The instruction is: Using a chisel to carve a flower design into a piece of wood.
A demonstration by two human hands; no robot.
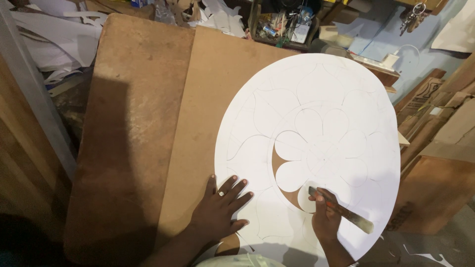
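Currently left hand (219, 210) flat, fingers spread, pressing the near-left edge of the round white sheet (316, 99). Right hand (325, 217) closed around a cutting tool (341, 211), tip at the sheet's pencilled flower pattern, beside the cut-out crescent gap. Sheet lies on a brown board (208, 99), overhanging its right side.

Small colourful packages (271, 27) crowd the dim shelf beyond the board.
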